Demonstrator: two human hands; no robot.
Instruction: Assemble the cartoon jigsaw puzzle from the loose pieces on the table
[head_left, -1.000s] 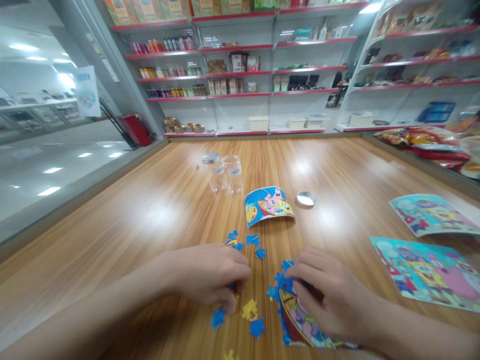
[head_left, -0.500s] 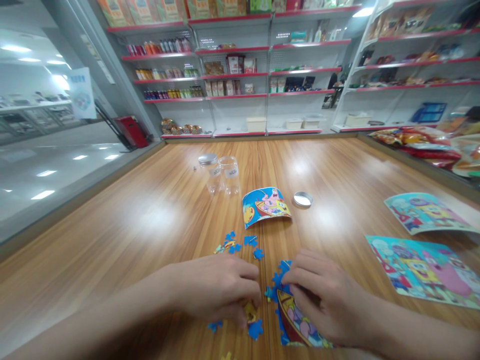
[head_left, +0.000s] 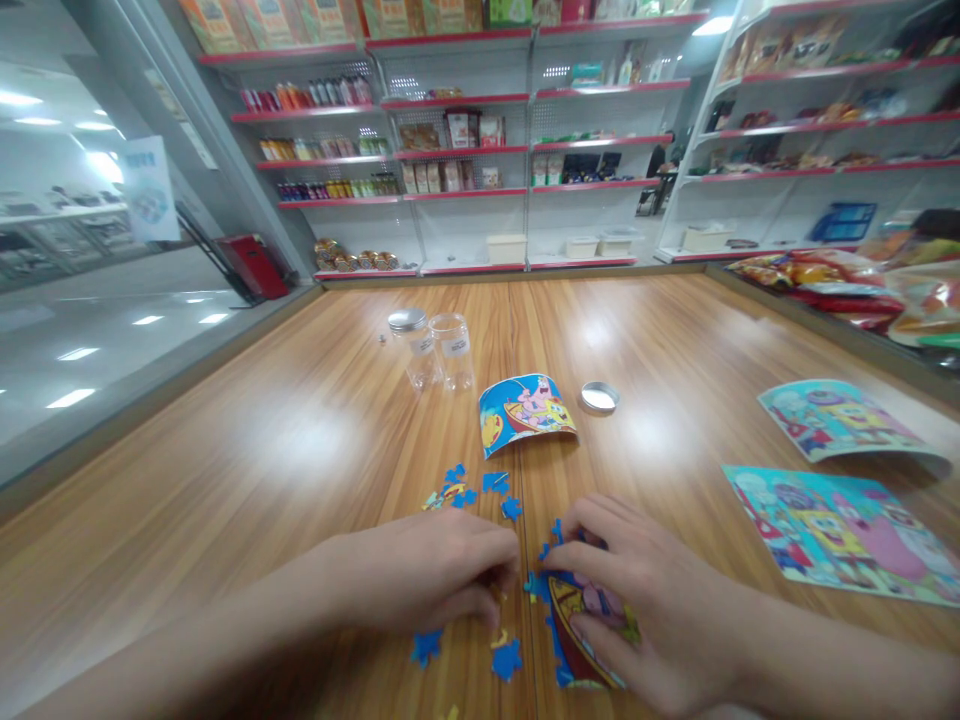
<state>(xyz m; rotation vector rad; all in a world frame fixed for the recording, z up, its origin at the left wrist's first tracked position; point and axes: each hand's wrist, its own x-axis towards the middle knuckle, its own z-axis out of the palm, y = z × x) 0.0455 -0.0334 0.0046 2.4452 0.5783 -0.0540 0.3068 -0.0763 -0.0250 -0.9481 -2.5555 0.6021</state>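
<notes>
My left hand [head_left: 457,570] is bent over the table, its thumb and fingers pinched together on a small yellowish puzzle piece, mostly hidden by the fingers. Just below its fingertips lie a blue puzzle piece [head_left: 506,660] and a small yellow one [head_left: 499,637]. Another blue piece [head_left: 426,648] rests under the wrist side. My right hand [head_left: 637,590] lies over a partly joined jigsaw puzzle [head_left: 574,630], thumb and fingers apart, covering its right part. The puzzle shows a brown boat with blue edges. Further loose pieces [head_left: 454,490] lie beyond my left hand.
A curled cartoon picture card [head_left: 529,415] stands ahead, beside a jar lid [head_left: 600,397]. Two clear jars [head_left: 454,355] are farther back, one lidded. Two cartoon sheets [head_left: 840,530] lie at the right. Snack bags [head_left: 817,285] and stocked shelves [head_left: 457,150] are beyond the table.
My left hand has drawn its fingers together and lifted slightly, and the larger yellow piece beneath it is now mostly hidden. My right hand has spread its thumb and fingers and shifted left over the puzzle.
</notes>
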